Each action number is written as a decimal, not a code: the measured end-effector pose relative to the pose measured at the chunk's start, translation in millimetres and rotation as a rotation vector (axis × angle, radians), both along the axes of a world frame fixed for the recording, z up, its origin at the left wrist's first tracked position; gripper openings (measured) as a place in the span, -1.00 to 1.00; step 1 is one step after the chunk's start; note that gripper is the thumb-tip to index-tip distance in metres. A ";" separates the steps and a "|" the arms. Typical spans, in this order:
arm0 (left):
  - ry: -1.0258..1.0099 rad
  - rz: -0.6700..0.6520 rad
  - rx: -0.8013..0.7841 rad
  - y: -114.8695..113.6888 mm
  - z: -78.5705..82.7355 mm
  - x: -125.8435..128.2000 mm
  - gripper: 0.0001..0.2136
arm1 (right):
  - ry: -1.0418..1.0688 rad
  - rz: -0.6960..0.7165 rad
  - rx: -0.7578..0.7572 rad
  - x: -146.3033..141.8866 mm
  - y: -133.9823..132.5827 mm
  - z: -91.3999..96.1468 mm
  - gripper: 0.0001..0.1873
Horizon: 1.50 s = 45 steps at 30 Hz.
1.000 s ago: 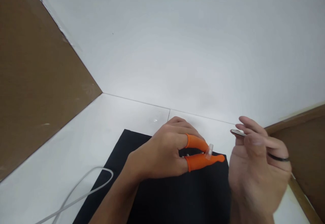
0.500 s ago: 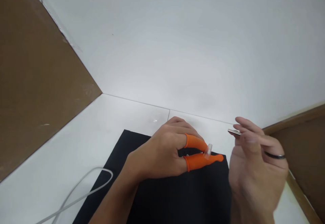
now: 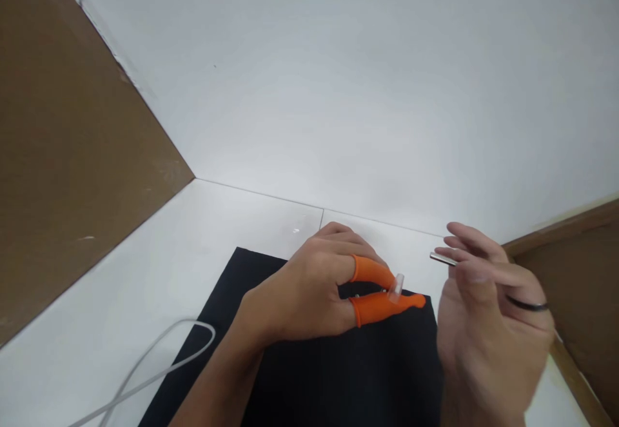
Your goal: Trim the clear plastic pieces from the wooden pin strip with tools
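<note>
Over the black mat (image 3: 338,382), my left hand (image 3: 314,285) wears orange finger cots (image 3: 380,307) on its thumb and index finger. Their tips pinch a short clear plastic tube (image 3: 398,288), which stands tilted between them. To the right, my right hand (image 3: 493,324) is raised, palm partly turned inward, with a dark ring (image 3: 527,304) on one finger. Thumb and index finger grip a thin silver metal rod (image 3: 442,259), whose free end points left toward the tube without touching it. The rod's other end is hidden in the fingers.
A pale cable (image 3: 145,375) loops across the mat's left edge. Behind the left hand, a small clear item (image 3: 296,229) lies on the white tabletop (image 3: 242,214). White back wall (image 3: 338,91) and brown side panels (image 3: 87,156) enclose the space.
The right hand has shifted slightly right and turned a little, so the rod shows at a different angle and its tip sits slightly lower. The left hand and clear tube have stayed put.
</note>
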<state>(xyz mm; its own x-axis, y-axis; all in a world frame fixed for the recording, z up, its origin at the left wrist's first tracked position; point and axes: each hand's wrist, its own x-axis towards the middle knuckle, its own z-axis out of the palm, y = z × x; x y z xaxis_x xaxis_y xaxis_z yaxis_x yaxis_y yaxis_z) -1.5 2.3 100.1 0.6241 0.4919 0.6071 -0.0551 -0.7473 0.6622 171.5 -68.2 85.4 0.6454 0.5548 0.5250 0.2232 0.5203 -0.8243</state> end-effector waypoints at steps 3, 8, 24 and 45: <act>0.005 0.007 0.001 2.3 1.4 2.6 -0.93 | -0.131 0.198 0.047 6.5 -6.9 0.7 -0.89; -0.002 -0.002 0.021 3.0 3.5 4.6 -0.93 | -0.256 0.332 -0.010 10.1 -10.5 -0.3 -0.85; -0.023 0.014 0.031 2.4 1.6 2.0 -0.93 | -0.185 0.195 0.007 7.5 -7.7 -0.1 -0.89; -0.023 0.014 0.030 -0.9 -1.2 0.7 -0.92 | 0.012 0.052 0.053 3.0 0.5 -3.2 -0.89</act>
